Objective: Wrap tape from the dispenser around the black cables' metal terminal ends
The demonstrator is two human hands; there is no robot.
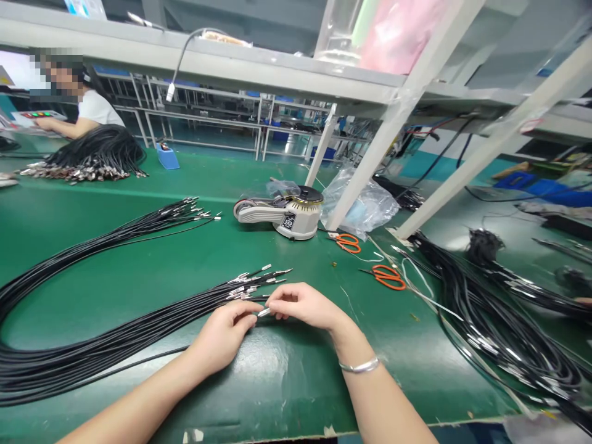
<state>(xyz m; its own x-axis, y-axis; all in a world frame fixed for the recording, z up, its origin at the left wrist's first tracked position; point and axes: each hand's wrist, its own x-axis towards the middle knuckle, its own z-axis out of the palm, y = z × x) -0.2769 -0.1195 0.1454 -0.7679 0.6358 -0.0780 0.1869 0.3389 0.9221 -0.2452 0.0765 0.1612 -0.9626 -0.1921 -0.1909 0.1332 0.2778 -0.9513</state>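
My left hand (226, 334) and my right hand (303, 305) meet at the table's front middle, both pinched on the silver metal tip (263, 312) of one thin black cable. That cable runs left into a long bundle of black cables (115, 336) whose metal ends (256, 280) fan out just behind my fingers. A silver bracelet (359, 366) sits on my right wrist. A second bundle of black cables (139, 228) lies farther back with its tips pointing right.
A grey tape dispenser (289, 213) stands mid-table on the green table (287, 376), with two orange scissors (388, 277) and a clear plastic bag (365, 203) to its right. More black cables (499, 327) pile at right. A person (81, 102) works at far left behind another cable heap (92, 157).
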